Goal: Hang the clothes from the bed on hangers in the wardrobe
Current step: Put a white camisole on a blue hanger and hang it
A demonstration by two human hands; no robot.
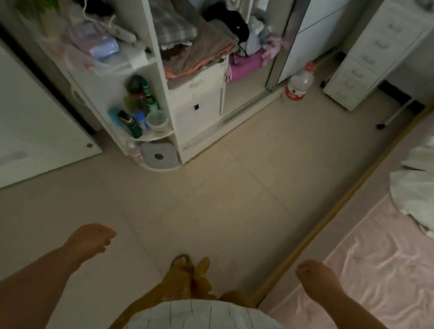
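Note:
A heap of white clothes (433, 187) lies on the bed with the pink sheet (375, 274) at the right. The open white wardrobe (195, 100) stands ahead, with folded and piled clothes (196, 47) on its shelf and pale garments hanging above. My left hand (90, 239) hangs over the floor at lower left, fingers loosely curled, holding nothing. My right hand (316, 276) hovers above the bed's near edge, also empty with fingers loosely bent. Both hands are far from the clothes and the wardrobe. No hanger is visible.
A rounded corner shelf with bottles (141, 113) juts from the wardrobe's left side. A large plastic bottle (298, 81) stands on the floor by the sliding door track. A white drawer unit (366, 56) is at the back right. The bed's wooden edge (339, 212) runs diagonally.

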